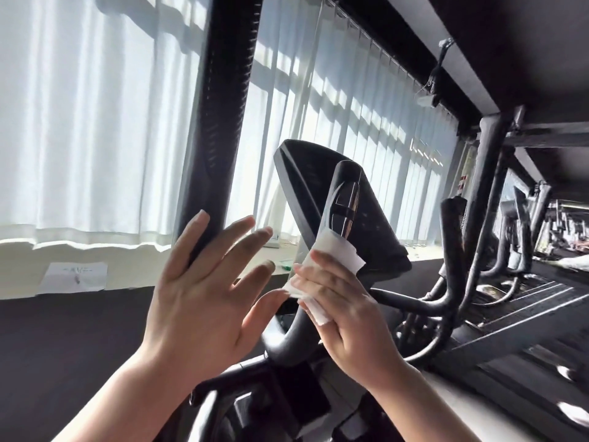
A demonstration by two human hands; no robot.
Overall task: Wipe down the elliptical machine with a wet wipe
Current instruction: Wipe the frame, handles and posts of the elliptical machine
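Note:
The elliptical machine's black inner handlebar [345,199], with its shiny metal sensor strip, rises in the middle of the view in front of the dark console [376,224]. My right hand [347,317] wraps a white wet wipe [331,253] around that handlebar just below the sensor. My left hand [204,298] is held up to the left of it, fingers spread, palm facing the bar, holding nothing. A thick black moving arm [220,116] of the machine stands upright behind my left hand.
White vertical blinds [95,122] cover the windows behind. A sheet of paper [75,277] is stuck on the low wall at left. More grey handlebars [452,250] and a row of other machines [526,224] stretch away on the right.

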